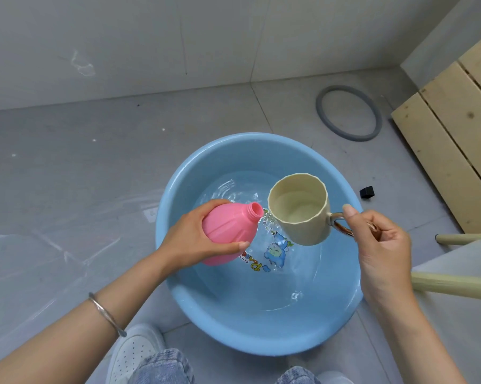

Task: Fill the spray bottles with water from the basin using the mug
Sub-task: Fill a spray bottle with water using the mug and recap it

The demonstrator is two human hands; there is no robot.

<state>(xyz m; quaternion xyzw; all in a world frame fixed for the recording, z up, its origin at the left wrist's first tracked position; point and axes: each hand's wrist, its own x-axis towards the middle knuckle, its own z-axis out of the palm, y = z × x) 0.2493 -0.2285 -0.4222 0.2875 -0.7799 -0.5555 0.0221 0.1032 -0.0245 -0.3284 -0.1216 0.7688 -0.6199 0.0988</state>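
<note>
Pink spray bottle (226, 230), capless, is tilted over the blue basin (167, 239) with the left hand (192, 242) wrapped round its body, and its open neck is just beside the mug (300, 217). The right hand (380, 245) pinches the mug's handle; there is water inside. Pouring well likely means tipping slowly, with the lip over the narrow neck so spills fall back into the basin. The cartoon lettering (254, 261) on the basin floor is partly hidden and can't be read.
</note>
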